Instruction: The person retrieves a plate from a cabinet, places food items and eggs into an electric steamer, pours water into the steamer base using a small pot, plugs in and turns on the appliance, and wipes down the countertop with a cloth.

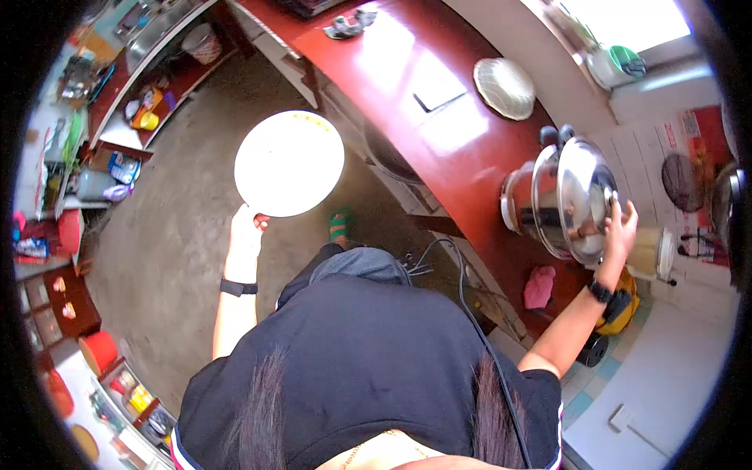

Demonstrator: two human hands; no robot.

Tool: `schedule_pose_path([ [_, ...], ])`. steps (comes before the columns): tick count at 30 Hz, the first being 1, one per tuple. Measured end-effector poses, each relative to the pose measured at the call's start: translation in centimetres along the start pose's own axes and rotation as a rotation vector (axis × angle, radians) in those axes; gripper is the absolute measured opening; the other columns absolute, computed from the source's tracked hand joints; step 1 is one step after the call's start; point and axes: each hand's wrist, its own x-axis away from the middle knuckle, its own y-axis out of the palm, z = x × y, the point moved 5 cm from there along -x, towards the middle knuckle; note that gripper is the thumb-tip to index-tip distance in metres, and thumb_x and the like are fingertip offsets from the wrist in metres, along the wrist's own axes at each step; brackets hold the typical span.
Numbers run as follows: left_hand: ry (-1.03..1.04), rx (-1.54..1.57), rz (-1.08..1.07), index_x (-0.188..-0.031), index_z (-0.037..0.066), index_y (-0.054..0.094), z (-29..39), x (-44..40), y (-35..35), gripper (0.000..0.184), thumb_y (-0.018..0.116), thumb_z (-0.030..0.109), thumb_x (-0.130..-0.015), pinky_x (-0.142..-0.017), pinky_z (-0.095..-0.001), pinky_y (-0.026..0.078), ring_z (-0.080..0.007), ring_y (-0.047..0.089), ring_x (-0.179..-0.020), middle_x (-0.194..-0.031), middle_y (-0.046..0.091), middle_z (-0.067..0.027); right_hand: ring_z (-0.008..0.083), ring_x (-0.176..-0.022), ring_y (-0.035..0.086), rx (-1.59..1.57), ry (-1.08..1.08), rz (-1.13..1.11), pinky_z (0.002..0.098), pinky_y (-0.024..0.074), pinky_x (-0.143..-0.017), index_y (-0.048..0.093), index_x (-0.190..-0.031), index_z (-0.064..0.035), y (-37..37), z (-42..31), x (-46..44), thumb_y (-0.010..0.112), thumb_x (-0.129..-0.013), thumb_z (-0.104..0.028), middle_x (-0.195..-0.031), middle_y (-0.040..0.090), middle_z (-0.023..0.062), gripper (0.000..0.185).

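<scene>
A round white plate with small orange-brown marks along its far rim is held out over the floor by my left hand, fingers closed on its near edge. On the right, my right hand has its fingers around the knob of a shiny metal lid. The lid stands tilted against or over a steel pot on the red counter. Whether lid and pot touch cannot be made out.
A ribbed pale dish, a flat rectangular object and a pink cloth lie on the counter. A green and white pot stands by the window. Shelves with goods line the left. A black cable hangs beside my body.
</scene>
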Motion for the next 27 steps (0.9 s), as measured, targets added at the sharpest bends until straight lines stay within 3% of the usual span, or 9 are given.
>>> schedule_pose_path([
  [3, 0.053, -0.014, 0.077, -0.099, 0.009, 0.066, 0.5, 0.6, 0.4, 0.015, 0.060, 0.022, -0.094, -0.059, -0.0223, 0.043, -0.0083, 0.057, -0.069, -0.084, 0.065, 0.0008, 0.0186, -0.097, 0.062, -0.213, -0.005, 0.006, 0.0318, 0.0510, -0.079, 0.048, -0.142, -0.0084, 0.2, 2.8, -0.4, 0.062, -0.098, -0.032, -0.119, 0.059, 0.0098, 0.052],
  [6, 0.101, 0.030, 0.126, -0.093, 0.008, 0.066, -0.4, 1.0, -1.3, 0.016, 0.059, 0.023, -0.094, -0.058, -0.0225, 0.043, -0.0089, 0.058, -0.069, -0.082, 0.066, -0.0006, 0.0076, -0.080, 0.058, -0.373, -0.078, -0.004, 0.0201, 0.0443, -0.061, 0.054, -0.135, -0.0093, -0.1, 5.2, 1.6, 0.060, -0.098, -0.019, -0.113, 0.058, 0.0035, 0.038],
  [8, 0.115, 0.142, 0.134, -0.094, 0.008, 0.065, 0.1, -0.3, -0.5, 0.014, 0.060, 0.022, -0.093, -0.058, -0.0219, 0.043, -0.0088, 0.059, -0.069, -0.083, 0.066, -0.0014, 0.0075, -0.078, 0.059, -0.390, -0.093, -0.003, 0.0200, 0.0437, -0.062, 0.057, -0.132, -0.0081, 2.6, 3.3, 3.0, 0.057, -0.101, -0.021, -0.114, 0.061, 0.0038, 0.034],
  [12, 0.140, 0.117, 0.103, -0.101, 0.009, 0.063, -1.3, -2.5, -2.7, 0.013, 0.060, 0.018, -0.093, -0.058, -0.0214, 0.043, -0.0081, 0.060, -0.068, -0.087, 0.068, -0.0013, 0.0076, -0.079, 0.061, -0.351, -0.003, -0.016, 0.0203, 0.0439, -0.062, 0.059, -0.130, -0.0082, 7.0, 6.2, 7.7, 0.057, -0.101, -0.020, -0.110, 0.063, 0.0020, 0.032],
  [17, 0.170, 0.078, 0.138, -0.105, 0.007, 0.063, 1.0, -0.7, -2.1, 0.017, 0.062, 0.020, -0.094, -0.058, -0.0203, 0.044, -0.0080, 0.061, -0.070, -0.087, 0.067, -0.0011, 0.0036, -0.072, 0.056, -0.555, -0.070, -0.254, 0.0191, 0.0423, -0.061, 0.065, -0.121, -0.0078, 12.5, 1.6, 8.3, 0.059, -0.100, -0.018, -0.088, 0.064, -0.0017, 0.024],
  [20, 0.228, 0.055, 0.155, -0.106, 0.008, 0.064, 1.4, -0.7, -2.4, 0.018, 0.063, 0.022, -0.094, -0.058, -0.0197, 0.043, -0.0066, 0.061, -0.070, -0.089, 0.069, -0.0002, 0.0052, -0.078, 0.060, -0.564, -0.155, -0.404, 0.0188, 0.0442, -0.065, 0.066, -0.122, -0.0088, 18.2, 3.8, 6.9, 0.058, -0.101, -0.020, -0.094, 0.067, -0.0002, 0.025],
  [23, 0.265, 0.067, 0.156, -0.107, 0.008, 0.064, 0.4, -1.9, -3.7, 0.019, 0.064, 0.022, -0.094, -0.058, -0.0194, 0.042, -0.0061, 0.061, -0.069, -0.091, 0.070, -0.0003, 0.0077, -0.085, 0.063, -0.537, -0.276, -0.483, 0.0213, 0.0465, -0.068, 0.065, -0.122, -0.0081, 21.8, 0.5, 10.2, 0.058, -0.101, -0.021, -0.103, 0.068, 0.0029, 0.026],
  [27, 0.281, 0.081, 0.172, -0.108, 0.008, 0.064, -1.2, -2.3, -3.3, 0.018, 0.063, 0.021, -0.095, -0.059, -0.0196, 0.043, -0.0076, 0.062, -0.070, -0.091, 0.069, -0.0014, 0.0102, -0.081, 0.063, -0.617, -0.303, -0.637, 0.0243, 0.0477, -0.069, 0.064, -0.121, -0.0052, 25.9, -1.8, 13.1, 0.054, -0.101, -0.015, -0.101, 0.070, 0.0061, 0.025],
])
